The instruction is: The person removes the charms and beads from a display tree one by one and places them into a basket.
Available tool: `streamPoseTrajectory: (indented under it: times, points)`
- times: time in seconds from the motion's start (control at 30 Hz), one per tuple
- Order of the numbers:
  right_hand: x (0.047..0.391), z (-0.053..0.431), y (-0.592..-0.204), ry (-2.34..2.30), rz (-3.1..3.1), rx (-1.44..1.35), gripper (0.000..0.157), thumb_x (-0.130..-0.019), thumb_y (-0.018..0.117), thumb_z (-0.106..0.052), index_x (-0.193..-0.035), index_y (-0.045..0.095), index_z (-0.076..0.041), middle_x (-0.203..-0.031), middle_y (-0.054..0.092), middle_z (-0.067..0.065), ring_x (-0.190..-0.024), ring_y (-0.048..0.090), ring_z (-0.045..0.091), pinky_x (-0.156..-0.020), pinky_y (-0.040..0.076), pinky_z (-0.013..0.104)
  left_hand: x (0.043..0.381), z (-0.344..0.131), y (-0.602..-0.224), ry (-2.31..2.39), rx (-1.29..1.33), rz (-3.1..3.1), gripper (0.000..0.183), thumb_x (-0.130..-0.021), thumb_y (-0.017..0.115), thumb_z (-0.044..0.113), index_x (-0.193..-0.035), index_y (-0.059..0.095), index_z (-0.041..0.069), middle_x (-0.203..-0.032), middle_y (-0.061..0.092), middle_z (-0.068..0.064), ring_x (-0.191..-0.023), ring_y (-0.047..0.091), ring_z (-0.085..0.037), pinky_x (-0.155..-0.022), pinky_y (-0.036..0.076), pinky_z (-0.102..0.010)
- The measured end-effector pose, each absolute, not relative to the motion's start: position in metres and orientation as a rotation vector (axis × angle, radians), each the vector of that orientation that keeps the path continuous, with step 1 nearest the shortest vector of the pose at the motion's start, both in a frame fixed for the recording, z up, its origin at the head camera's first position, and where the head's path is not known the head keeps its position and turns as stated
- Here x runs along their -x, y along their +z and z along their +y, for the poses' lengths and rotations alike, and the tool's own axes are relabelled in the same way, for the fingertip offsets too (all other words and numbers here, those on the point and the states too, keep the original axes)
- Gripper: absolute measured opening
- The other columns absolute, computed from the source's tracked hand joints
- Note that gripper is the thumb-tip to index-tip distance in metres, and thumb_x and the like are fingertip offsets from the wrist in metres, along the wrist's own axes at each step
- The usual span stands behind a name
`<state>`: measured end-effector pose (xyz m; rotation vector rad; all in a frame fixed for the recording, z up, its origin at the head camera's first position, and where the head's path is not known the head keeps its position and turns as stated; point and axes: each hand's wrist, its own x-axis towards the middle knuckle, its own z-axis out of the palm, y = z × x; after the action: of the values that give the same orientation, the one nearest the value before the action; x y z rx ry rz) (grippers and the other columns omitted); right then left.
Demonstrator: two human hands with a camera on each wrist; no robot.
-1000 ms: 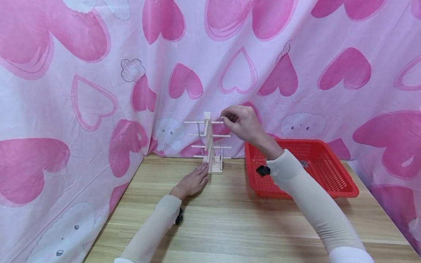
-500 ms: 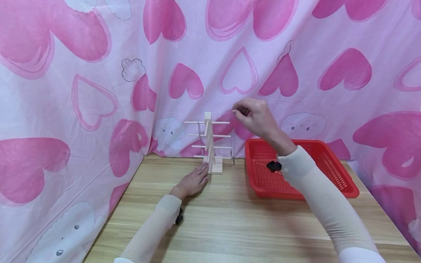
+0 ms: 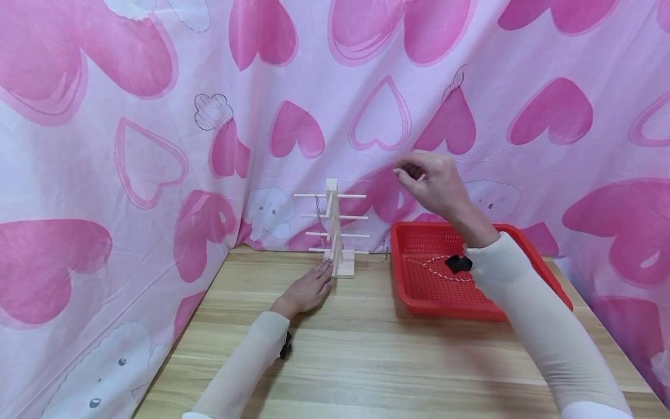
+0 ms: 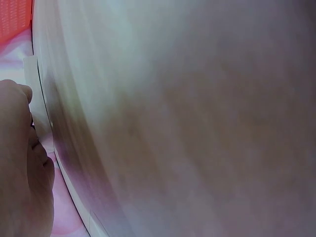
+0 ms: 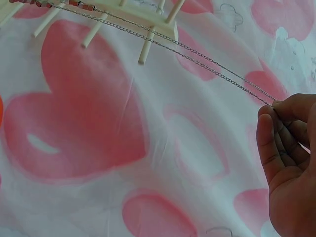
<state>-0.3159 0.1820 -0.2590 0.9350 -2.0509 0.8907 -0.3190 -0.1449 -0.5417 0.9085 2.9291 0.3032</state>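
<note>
In the head view my right hand (image 3: 434,181) is raised to the right of a small wooden peg rack (image 3: 334,218). Thumb and fingertips pinch a thin silver chain necklace (image 5: 177,51), seen best in the right wrist view. Its two strands run taut to reddish and silvery beads (image 5: 88,7) at the far end. The necklace hangs apart from the rack's pegs. My left hand (image 3: 310,286) lies with extended fingers against the rack's base. Another chain (image 3: 318,209) hangs from the pegs on the rack's left side.
A red perforated plastic basket (image 3: 399,279) stands at the right of the wooden table (image 3: 366,361). Inside it lies a white-and-red beaded strand (image 3: 451,279), partly hidden by my right wrist. A pink heart-patterned curtain (image 3: 293,58) closes off the back and sides.
My right hand has moved right and slightly up, taking the necklace off the rack's right-hand pegs and away toward the basket. The left hand has stayed at the base.
</note>
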Motion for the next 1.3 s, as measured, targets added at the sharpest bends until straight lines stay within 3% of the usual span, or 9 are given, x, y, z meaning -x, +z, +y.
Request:
streamPoseTrajectory:
  times: [0.47,0.7,0.9,1.17,1.3]
  points:
    - [0.310,0.229,-0.257,0.787,-2.099,-0.777,0.008,-0.094,0.072,0.005,-0.096,0.079,0.000,-0.083,0.074,0.012,-0.074,0.055,-0.007,-0.073,0.047,0.001,0.322,-0.147,-0.544,0.288,-0.938,2.951,0.062,-0.116,0.034,0.032,-0.168,0.023,0.000,-0.178,0.021,-0.017,-0.165,0.022,-0.035,-0.136,0.025,-0.049]
    - [0.316,0.248,-0.263,0.764,-2.104,-0.729,0.007,-0.095,0.073,0.003,-0.096,0.080,0.000,-0.085,0.075,0.014,-0.073,0.052,-0.011,-0.071,0.044,0.001,0.322,-0.147,-0.545,0.304,-0.926,2.956,0.061,-0.116,0.036,0.031,-0.168,0.025,0.000,-0.177,0.022,-0.017,-0.166,0.022,-0.034,-0.136,0.025,-0.049]
    - [0.324,0.264,-0.273,0.712,-2.166,-0.643,0.006,-0.094,0.074,0.000,-0.096,0.080,0.001,-0.084,0.075,0.016,-0.073,0.050,-0.004,-0.068,0.040,0.003,0.320,-0.146,-0.544,0.294,-0.909,2.945,0.062,-0.117,0.034,0.033,-0.169,0.022,0.002,-0.178,0.019,-0.015,-0.166,0.019,-0.032,-0.136,0.023,-0.048]
    - [0.329,0.284,-0.288,0.685,-2.327,-0.514,0.012,-0.099,0.070,-0.006,-0.102,0.080,-0.001,-0.091,0.075,0.019,-0.077,0.057,0.022,-0.065,0.038,0.003,0.319,-0.146,-0.543,0.295,-0.920,2.944,0.062,-0.117,0.034,0.033,-0.169,0.023,0.002,-0.178,0.019,-0.015,-0.166,0.020,-0.033,-0.136,0.024,-0.048]
    - [0.334,0.293,-0.296,0.666,-2.371,-0.487,0.012,-0.099,0.069,-0.007,-0.102,0.080,-0.002,-0.093,0.075,0.019,-0.079,0.060,0.027,-0.064,0.037,0.002,0.320,-0.145,-0.543,0.308,-0.934,2.945,0.061,-0.116,0.035,0.032,-0.168,0.024,0.000,-0.178,0.020,-0.017,-0.166,0.021,-0.034,-0.136,0.025,-0.049]
